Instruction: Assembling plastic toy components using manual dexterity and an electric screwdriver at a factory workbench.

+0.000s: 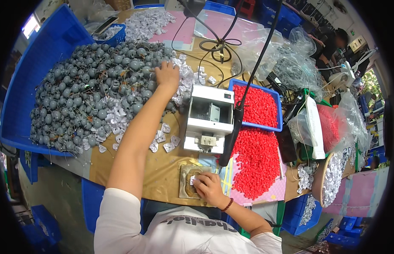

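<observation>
Grey round parts, each trailing thin wire leads, lie heaped in a pile (pixel 91 93) that fills the far left of our bench and spills against the blue bin (pixel 31 63). Our left hand (pixel 167 74) is stretched well out to the pile's right edge, palm down, fingers curled onto the parts there; we cannot tell whether it has one pinched or only rests on them. So the parts lie directly under and to the left of that hand, far from our body, and the left is plainly the nearer hand. The pile as a whole runs its long way from near-left to far-right, toward the hand; single parts point every way, leads tangled, so no one axis can be read. Small white tags (pixel 165 142) lie scattered just beside our left forearm, between pile and the white machine (pixel 209 118). Our right hand (pixel 209 188) is close to our body, fingers pressed down on a small pale piece on the brown pad (pixel 189 186) at the bench's near edge, seemingly holding it flat rather than lifting it. Red caps (pixel 256 161) lie loose just right of that hand, more in a blue tray (pixel 275 110) beyond. A black stalk (pixel 235 127) slants up between machine and caps.
</observation>
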Demonstrator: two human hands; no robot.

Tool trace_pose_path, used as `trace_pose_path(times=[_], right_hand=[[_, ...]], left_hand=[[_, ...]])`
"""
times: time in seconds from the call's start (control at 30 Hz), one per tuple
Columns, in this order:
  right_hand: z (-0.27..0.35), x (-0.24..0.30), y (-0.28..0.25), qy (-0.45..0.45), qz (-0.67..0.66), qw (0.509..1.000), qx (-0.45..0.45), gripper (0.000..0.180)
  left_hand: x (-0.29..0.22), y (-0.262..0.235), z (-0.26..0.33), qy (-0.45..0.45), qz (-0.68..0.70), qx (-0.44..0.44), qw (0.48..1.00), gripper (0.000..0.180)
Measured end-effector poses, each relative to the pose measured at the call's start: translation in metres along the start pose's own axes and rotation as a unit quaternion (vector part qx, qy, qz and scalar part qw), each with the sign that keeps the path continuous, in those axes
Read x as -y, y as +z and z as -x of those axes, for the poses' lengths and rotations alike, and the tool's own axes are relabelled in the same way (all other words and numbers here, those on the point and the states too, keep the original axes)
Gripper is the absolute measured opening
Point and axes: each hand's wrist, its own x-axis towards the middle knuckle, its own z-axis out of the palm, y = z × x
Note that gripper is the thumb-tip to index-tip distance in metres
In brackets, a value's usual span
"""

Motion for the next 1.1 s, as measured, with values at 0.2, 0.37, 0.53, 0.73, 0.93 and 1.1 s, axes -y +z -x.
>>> trace_pose_path(times=[0.2, 0.37, 0.53, 0.73, 0.93, 1.1], right_hand=[[0.005, -0.005, -0.022, 0.081, -0.136, 0.985, -0.063, 0.027], [-0.036, -0.001, -0.053, 0.025, -0.142, 0.983, -0.115, 0.033], [-0.102, 0.032, -0.084, -0.077, -0.049, 0.970, -0.224, 0.067], [-0.088, 0.050, -0.066, 0.118, -0.370, 0.921, 0.027, 0.068], [-0.055, 0.052, -0.036, 0.076, -0.291, 0.950, -0.087, 0.049], [-0.022, 0.048, -0.034, 0.190, -0.512, 0.837, 0.020, 0.027]], left_hand=[[0.024, -0.051, 0.026, 0.028, 0.270, -0.088, 0.958, 0.041], [0.055, -0.160, 0.091, -0.056, 0.690, -0.051, 0.720, 0.035], [0.025, -0.225, 0.184, -0.009, 0.866, 0.090, 0.493, 0.042], [-0.006, -0.208, 0.288, -0.167, 0.919, 0.254, 0.251, 0.046], [-0.017, -0.194, 0.344, -0.123, 0.932, 0.303, 0.154, 0.061], [-0.016, -0.184, 0.355, -0.143, 0.939, 0.279, 0.142, 0.057]])
